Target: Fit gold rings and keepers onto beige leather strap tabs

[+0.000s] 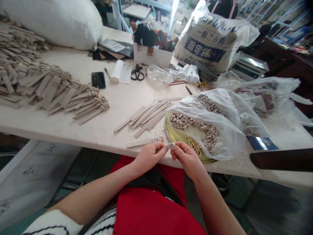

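Note:
My left hand [151,154] pinches a beige strap [169,146] near the table's front edge. At the strap's other end, the fingertips of my right hand [187,156] are closed on a small beige loop [173,145]. Just behind my left hand lies a strap with a gold buckle [144,142]. Several loose straps [149,116] are spread farther back. Right of my hands a yellow-green round tray [171,132] bears small beige loops [182,120] and gold buckles [194,145], partly under a clear plastic bag [227,130].
A large pile of buckled straps [56,88] covers the table's left side. Behind are a phone [98,80], a paper roll [117,71], black scissors [137,73] and a white box [153,56]. A stuffed printed sack [207,42] stands back right; a dark bar [281,160] juts in from the right.

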Available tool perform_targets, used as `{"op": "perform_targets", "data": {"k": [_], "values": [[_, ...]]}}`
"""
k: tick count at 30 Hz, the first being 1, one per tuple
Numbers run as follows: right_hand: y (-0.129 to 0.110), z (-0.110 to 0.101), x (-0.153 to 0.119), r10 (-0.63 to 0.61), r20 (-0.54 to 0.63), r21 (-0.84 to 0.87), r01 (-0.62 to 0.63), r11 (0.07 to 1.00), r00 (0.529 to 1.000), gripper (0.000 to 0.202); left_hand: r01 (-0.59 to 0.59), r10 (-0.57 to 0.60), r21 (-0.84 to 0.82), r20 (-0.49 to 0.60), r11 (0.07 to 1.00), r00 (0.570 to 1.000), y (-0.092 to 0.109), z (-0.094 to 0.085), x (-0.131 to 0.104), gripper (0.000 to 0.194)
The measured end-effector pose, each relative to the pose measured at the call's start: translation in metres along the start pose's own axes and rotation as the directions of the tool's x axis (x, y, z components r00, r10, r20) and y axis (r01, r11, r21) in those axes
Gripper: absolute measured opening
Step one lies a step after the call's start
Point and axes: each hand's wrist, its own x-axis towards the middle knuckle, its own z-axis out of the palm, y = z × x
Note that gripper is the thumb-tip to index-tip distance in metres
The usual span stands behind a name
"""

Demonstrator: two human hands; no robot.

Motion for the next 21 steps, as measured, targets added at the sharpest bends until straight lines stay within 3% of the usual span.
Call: {"op": "perform_targets", "data": {"k": [7,11,15,18,21], "values": [[0.011,0.001,-0.007,-0.074,0.010,-0.217,0.074,0.973,0.997,0.020,-0.060,0.026,0.253,0.136,0.966,0.990,0.001,-0.011,0.002,0.027],[0.015,0.000,-0.008,-0.040,0.062,-0.278,0.056,0.959,0.997,0.023,-0.099,0.030,0.334,0.207,0.937,0.978,0.001,-0.013,0.003,0.027],[0.016,0.003,-0.006,-0.030,0.057,-0.276,0.045,0.960,0.998,0.024,-0.023,-0.011,0.277,0.121,0.961,0.993,0.000,-0.009,-0.001,0.015],[0.017,0.008,-0.004,-0.026,0.012,-0.218,0.028,0.975,1.000,0.023,0.037,-0.053,0.178,0.086,0.983,0.995,-0.001,-0.006,-0.005,0.024],[0.017,0.015,-0.006,-0.014,0.036,-0.149,0.019,0.989,0.999,0.024,0.019,-0.031,0.125,0.095,0.992,0.995,-0.001,-0.007,-0.008,0.024]]}}
